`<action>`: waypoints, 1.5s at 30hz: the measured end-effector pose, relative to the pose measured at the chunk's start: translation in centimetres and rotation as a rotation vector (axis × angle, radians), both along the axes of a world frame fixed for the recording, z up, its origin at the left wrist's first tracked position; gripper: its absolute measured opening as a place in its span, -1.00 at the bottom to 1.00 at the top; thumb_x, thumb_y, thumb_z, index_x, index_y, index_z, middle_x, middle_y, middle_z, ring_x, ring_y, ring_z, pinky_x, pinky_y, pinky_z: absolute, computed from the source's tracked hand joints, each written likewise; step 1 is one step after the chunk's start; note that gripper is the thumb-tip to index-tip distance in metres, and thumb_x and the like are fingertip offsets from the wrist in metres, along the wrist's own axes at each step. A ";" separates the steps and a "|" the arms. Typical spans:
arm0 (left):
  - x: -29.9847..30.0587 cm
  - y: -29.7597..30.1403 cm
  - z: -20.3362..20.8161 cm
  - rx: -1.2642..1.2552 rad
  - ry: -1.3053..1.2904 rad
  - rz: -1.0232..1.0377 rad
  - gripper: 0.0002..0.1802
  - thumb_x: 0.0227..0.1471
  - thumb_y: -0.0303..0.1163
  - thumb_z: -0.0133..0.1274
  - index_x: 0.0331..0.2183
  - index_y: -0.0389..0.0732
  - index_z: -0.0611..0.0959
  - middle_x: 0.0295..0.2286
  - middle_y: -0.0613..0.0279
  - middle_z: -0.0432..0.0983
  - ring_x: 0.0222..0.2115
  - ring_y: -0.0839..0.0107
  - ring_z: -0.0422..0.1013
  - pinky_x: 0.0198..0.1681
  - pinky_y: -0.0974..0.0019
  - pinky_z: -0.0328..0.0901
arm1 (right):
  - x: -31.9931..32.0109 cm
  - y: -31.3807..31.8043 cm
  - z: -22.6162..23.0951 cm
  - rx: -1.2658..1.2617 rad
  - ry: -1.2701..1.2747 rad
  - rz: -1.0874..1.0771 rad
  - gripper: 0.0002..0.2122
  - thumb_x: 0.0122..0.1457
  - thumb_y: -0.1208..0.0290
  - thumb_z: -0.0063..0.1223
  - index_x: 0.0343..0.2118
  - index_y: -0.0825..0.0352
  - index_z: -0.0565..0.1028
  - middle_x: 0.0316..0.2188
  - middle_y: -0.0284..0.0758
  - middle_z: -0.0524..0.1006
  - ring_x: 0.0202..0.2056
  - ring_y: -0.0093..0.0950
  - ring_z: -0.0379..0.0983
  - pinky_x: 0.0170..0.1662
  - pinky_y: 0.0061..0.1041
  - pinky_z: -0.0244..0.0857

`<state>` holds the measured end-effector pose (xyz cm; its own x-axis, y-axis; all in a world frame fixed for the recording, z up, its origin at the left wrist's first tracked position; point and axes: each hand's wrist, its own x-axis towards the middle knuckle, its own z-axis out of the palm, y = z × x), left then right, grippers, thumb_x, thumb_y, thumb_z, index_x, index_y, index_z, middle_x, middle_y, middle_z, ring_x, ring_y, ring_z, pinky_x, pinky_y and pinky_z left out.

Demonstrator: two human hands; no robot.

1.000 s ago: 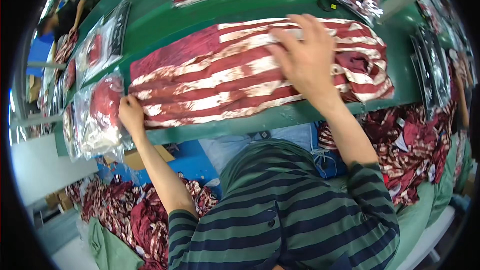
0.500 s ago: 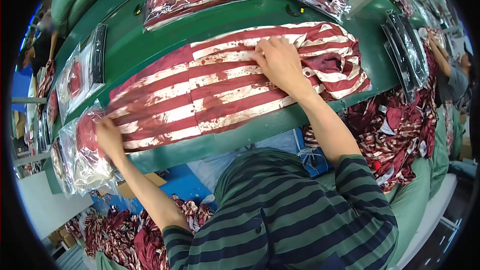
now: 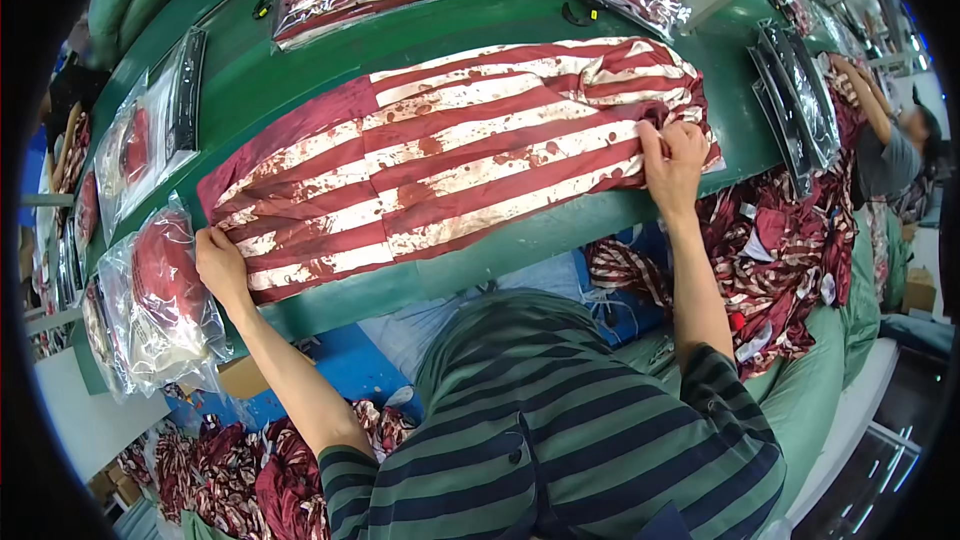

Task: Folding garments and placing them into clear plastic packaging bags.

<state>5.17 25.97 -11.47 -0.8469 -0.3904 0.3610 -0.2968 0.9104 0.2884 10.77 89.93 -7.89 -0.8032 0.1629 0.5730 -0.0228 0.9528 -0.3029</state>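
In the head view, the person's left forearm reached up from the lower edge to the left, the elbow slightly bent, and the left hand [image 3: 221, 262] sat at the left end of a striped cloth [image 3: 455, 145]. Its fingers were bent in and closed on the cloth's edge. The right forearm rose almost straight toward the far side, and the right hand [image 3: 676, 168] lay at the near right part of the cloth, its thumb a little apart from the other, curled fingers; they touched the fabric, but whether they pinched it I could not tell.

The cloth was dark red and off-white, with brownish-red spatters (thickest on the pale bands) and a plain red panel at its far left. It lay lengthwise on the green table [image 3: 390, 48], fairly flat along the left and middle, bunched and wrinkled toward the right end.

Most of it stretched between the two hands. A clear bagged package [image 3: 168, 285] stood just left of the left hand; the gathered folds lay just beyond the right fingers.
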 end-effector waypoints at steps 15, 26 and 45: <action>3.6 2.2 7.5 0.665 -0.062 0.205 -0.32 0.21 0.17 -0.09 -0.23 -0.38 0.61 -0.43 -0.04 0.61 -0.52 0.06 0.51 -0.38 0.13 0.40 | 0.2 -13.6 9.4 0.233 -0.189 0.335 -0.64 0.23 0.57 -0.06 0.10 0.33 0.44 0.24 -0.09 0.30 0.16 -0.12 0.23 0.21 -0.17 0.12; 6.2 -4.2 3.5 1.287 -0.222 -0.253 -0.80 0.14 -0.33 0.11 -0.48 -0.15 0.49 -0.55 0.42 0.39 -0.60 0.64 0.25 -0.54 0.54 0.19 | -3.4 -26.9 3.9 0.203 -0.691 0.481 -0.49 0.40 0.00 -0.35 0.34 0.05 0.19 0.39 -0.27 0.10 0.37 0.02 -0.06 0.18 0.32 0.04; -5.2 33.4 38.6 0.079 -0.670 -1.081 -0.75 -0.01 -0.40 0.13 -0.63 -0.08 0.43 -0.67 0.49 0.29 -0.65 0.69 0.19 -0.52 0.62 0.15 | -2.6 -24.0 0.6 -0.233 -0.374 0.744 -0.51 0.41 0.13 -0.34 0.31 0.22 0.23 0.26 -0.20 0.32 0.25 -0.05 0.19 0.17 0.09 0.12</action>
<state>0.01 59.37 27.09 -0.7523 0.6088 -0.2519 0.4745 0.7658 0.4340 8.16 65.92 -7.32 -0.8768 -0.3997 0.2673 -0.4759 0.6421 -0.6010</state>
